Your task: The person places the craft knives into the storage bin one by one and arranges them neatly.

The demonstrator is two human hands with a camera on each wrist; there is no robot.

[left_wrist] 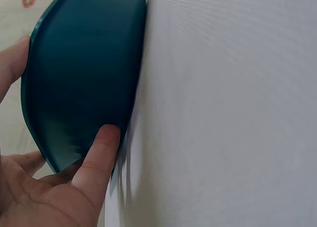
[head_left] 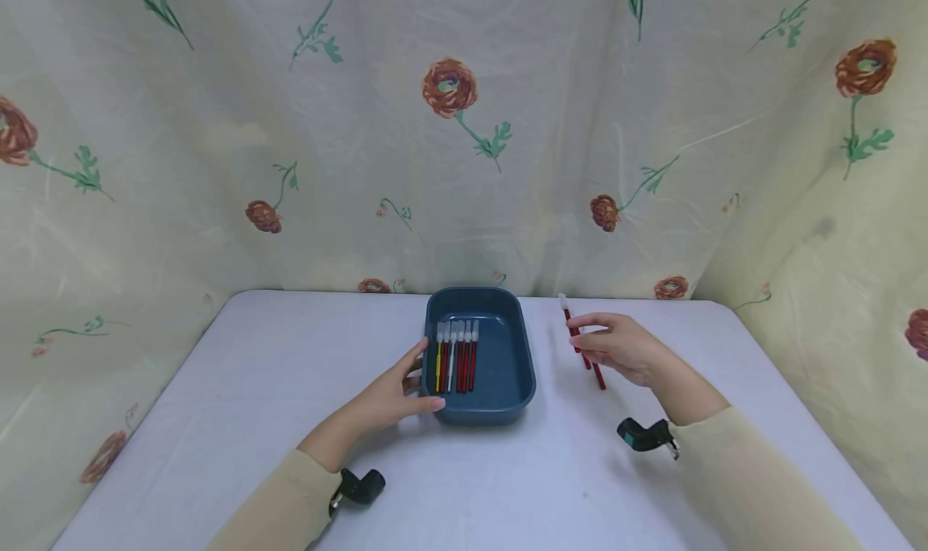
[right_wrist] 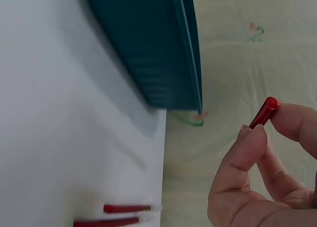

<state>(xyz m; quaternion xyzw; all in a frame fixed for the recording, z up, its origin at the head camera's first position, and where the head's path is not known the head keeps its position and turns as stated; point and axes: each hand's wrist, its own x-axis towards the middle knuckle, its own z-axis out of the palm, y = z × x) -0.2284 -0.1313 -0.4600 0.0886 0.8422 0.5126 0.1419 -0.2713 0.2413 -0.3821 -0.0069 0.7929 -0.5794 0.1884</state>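
A dark blue plastic tray (head_left: 507, 374) stands near the back of the table. My left hand (head_left: 387, 394) grips its near left corner, the thumb (left_wrist: 102, 145) against the near wall and the other fingers along the left side. Inside, slim pens (head_left: 464, 366) with whitish caps lie side by side: one yellow, one white, several red. To the right of the tray, my right hand (head_left: 616, 345) pinches a slim red pen (right_wrist: 265, 112) between thumb and fingertips. Below that hand, two more red pens (right_wrist: 130, 208) lie on the table, partly hidden by the hand in the head view.
White cloth covers the table (head_left: 290, 366). A pale curtain (head_left: 536, 196) with printed flowers hangs behind its back edge and along both sides. Black wrist cameras (head_left: 362, 486) stick out from both beige sleeves (head_left: 739, 470).
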